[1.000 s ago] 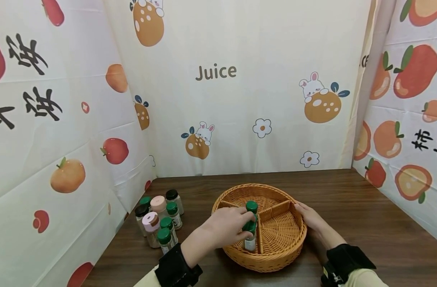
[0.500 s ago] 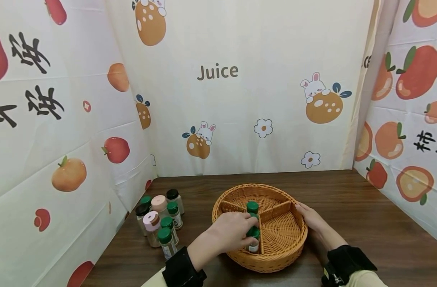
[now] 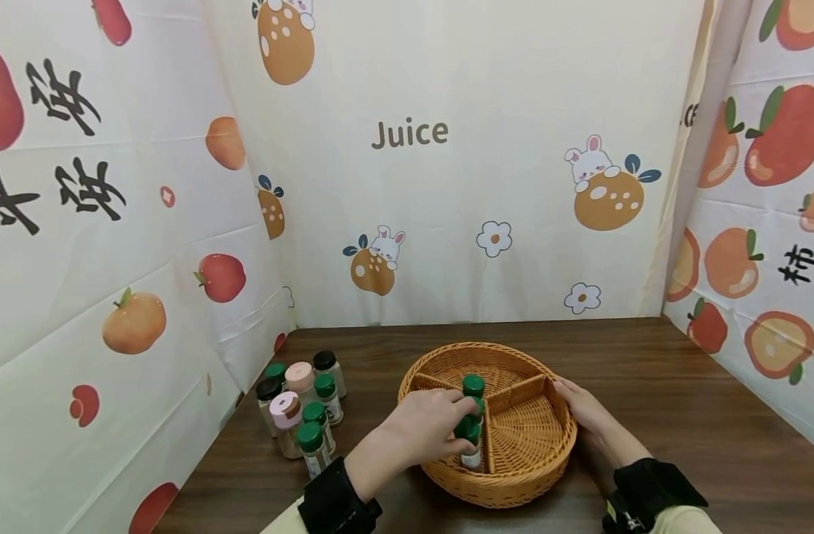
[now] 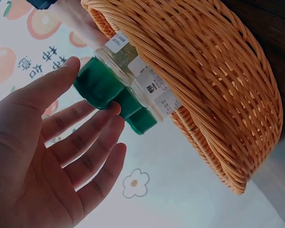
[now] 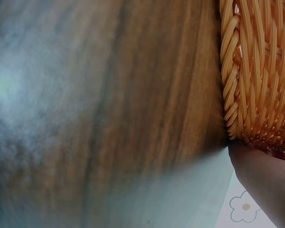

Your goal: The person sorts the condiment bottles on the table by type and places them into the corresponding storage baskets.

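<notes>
Jars with green caps stand in the basket, packed against the central divider in the compartment at 9 o'clock; a third cap shows just behind them. The left hand has straight, spread fingers, fingertips touching a cap and closing on nothing. The right hand lies against the rim at 3 o'clock; whether its fingers curl over the wicker I cannot tell, since the right wrist view shows only basket wall and worktop.

Risk, as I judge it: the jars are tall and narrow and stand on uneven wicker, so a sideways brush from those loose fingertips could tip one into its neighbour and topple the row. The basket is light and could slide if the right hand eased off.

Seven more jars, capped green, pink and black, cluster at 9 o'clock near the curtain. They stand close together, and the left forearm's path back to them passes just beside the nearest.
</notes>
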### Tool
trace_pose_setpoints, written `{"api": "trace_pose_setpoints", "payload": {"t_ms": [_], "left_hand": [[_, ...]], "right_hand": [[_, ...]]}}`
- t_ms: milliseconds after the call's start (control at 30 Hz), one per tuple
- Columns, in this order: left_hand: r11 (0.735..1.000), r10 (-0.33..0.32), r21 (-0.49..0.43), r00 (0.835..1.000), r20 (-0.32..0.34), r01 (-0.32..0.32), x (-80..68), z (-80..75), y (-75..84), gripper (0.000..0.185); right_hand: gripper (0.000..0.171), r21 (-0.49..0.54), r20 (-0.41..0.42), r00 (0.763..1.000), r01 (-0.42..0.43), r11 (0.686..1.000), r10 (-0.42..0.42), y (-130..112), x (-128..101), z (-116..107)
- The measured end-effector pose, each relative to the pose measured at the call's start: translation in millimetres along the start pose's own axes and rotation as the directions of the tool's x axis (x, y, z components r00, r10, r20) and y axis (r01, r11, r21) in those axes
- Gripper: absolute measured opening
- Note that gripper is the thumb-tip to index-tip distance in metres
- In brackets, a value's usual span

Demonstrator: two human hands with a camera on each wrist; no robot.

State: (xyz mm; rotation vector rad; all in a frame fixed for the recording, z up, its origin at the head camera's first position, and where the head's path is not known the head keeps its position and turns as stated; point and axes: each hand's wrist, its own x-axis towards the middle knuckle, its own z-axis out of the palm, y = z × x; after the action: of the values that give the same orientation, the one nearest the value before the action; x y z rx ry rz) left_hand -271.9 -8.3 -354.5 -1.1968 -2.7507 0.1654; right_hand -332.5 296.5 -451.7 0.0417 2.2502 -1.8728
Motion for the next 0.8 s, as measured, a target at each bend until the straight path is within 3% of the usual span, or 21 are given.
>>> {"api": "trace_pose_setpoints", "payload": {"t_ms": [200, 400, 567, 800], "left_hand": [[0.999, -0.004, 0.035, 1.0, -0.018, 0.005, -5.8, 2.0, -4.8, 0.043], [0.998, -0.055, 0.026, 0.997, -0.052, 0.057, -20.0, -3.2, -14.1, 0.036], [0.991, -0.131, -0.007, 0.986, -0.106, 0.131, -43.8, -8.3, -32.8, 0.034], [0.966, -0.259, -0.065, 0.952, -0.164, 0.252, -82.7, -4.6, -66.2, 0.032]], "right_hand": [[0.062, -0.015, -0.001, 1.0, -0.002, 1.0, 0.002, 1, 2, -1], [0.063, -0.023, -0.004, 1.0, -0.006, 1.0, 0.006, 2, 2, -2], [0.062, -0.025, 0.007, 1.0, 0.001, 1.0, -0.001, 1, 1, -3], [0.063, -0.037, 0.006, 1.0, -0.002, 0.999, 0.003, 1, 1, -3]]}}
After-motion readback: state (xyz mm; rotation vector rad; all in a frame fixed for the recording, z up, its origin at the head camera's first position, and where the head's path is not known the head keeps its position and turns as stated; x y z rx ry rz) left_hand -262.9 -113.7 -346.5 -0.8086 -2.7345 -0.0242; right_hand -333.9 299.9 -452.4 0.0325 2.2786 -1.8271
